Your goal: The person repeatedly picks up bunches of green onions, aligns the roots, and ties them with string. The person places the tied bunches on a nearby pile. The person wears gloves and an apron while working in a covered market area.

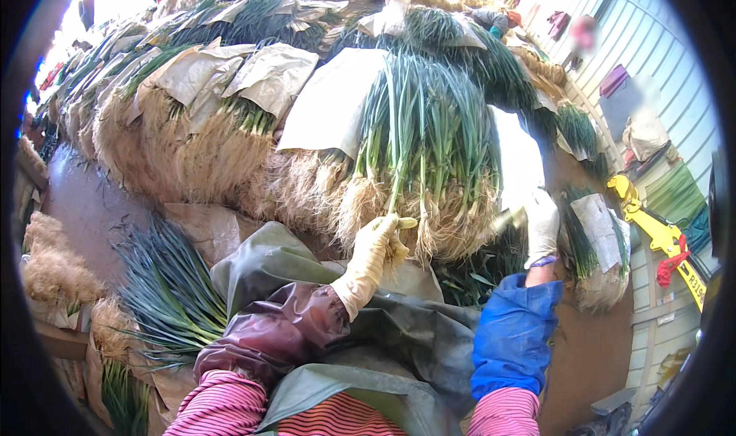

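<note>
My left hand (376, 254), in a pale yellowish glove, is closed round the root end of a green onion (395, 183). Its stalk rises over a spread bunch of green onions (441, 129) with long green leaves and tan, hairy roots. At the right edge of that bunch is my right hand (542, 225), in a whitish glove, next to a bright white sheet (517, 156). Glare and blur there hide whether its fingers grip anything. A maroon sleeve covers my left forearm, a blue one my right.
Stacked green onion bundles (165, 141) wrapped in brown paper fill the far left. Loose green onions (172, 283) lie beside my left arm. A wrapped bundle (602, 244) stands to the right, near a yellow metal arm (659, 233) and a ribbed wall. Other people are partly visible far off.
</note>
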`<state>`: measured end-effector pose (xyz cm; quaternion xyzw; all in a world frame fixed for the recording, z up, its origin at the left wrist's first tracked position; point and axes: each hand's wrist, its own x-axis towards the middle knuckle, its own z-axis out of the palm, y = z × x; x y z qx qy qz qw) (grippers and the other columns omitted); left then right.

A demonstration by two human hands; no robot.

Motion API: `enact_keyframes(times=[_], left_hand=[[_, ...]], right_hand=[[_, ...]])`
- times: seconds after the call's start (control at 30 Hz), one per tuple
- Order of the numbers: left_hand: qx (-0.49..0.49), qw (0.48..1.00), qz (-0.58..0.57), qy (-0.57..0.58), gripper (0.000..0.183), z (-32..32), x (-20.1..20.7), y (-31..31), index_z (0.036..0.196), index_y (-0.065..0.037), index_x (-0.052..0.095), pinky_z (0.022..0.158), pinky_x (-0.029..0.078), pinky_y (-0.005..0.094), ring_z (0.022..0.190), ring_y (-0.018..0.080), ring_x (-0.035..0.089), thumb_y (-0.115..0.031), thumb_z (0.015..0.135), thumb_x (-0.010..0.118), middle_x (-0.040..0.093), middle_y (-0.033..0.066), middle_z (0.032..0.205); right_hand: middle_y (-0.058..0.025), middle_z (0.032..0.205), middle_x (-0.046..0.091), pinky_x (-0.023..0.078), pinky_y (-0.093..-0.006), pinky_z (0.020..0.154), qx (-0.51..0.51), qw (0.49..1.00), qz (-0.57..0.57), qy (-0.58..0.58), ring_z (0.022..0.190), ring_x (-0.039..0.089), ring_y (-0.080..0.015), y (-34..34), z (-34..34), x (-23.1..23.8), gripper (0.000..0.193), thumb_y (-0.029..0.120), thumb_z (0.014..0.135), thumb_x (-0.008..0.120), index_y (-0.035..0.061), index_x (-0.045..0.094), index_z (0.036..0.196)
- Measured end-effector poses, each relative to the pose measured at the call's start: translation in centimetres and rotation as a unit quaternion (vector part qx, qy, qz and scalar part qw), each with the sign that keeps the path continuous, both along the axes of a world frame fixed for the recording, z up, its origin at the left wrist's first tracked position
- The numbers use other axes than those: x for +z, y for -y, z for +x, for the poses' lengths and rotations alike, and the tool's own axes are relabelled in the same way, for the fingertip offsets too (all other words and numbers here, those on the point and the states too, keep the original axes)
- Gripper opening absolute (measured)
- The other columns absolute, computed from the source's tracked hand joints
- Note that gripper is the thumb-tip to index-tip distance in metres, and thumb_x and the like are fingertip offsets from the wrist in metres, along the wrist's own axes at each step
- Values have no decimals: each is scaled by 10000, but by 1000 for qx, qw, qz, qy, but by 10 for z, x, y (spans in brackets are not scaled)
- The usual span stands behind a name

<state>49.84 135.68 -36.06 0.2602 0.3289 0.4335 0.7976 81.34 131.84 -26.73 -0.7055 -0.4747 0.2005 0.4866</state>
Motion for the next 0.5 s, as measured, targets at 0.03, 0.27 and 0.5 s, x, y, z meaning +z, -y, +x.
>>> enact_keyframes(times=[0.03, 0.27, 0.5], left_hand=[[-8, 999, 31, -15, 353, 3, 4, 2, 1052, 7, 687, 457, 397, 212, 463, 76, 470, -316, 977, 563, 536, -1, 585], [-31, 991, 83, -96, 203, 7, 14, 12, 956, -51, 703, 436, 325, 204, 467, 44, 434, -245, 898, 693, 585, -19, 702], [-13, 822, 402, -403, 240, 21, -27, 26, 868, -71, 686, 487, 440, 259, 496, 91, 538, -310, 876, 709, 583, 27, 632]], right_hand=[[-83, 707, 677, 467, -268, 532, -20, 995, -90, -25, 587, 630, -139, 10, 48, -28, 220, 228, 914, 581, 30, 670, 877], [-23, 716, 636, 482, -255, 527, 3, 988, -156, 10, 583, 596, -117, -13, -7, -69, 211, 265, 909, 669, 62, 633, 861], [-128, 767, 661, 494, -371, 654, 189, 946, -16, 263, 721, 640, -280, -79, -91, -91, 334, 378, 905, 600, 62, 662, 816]])
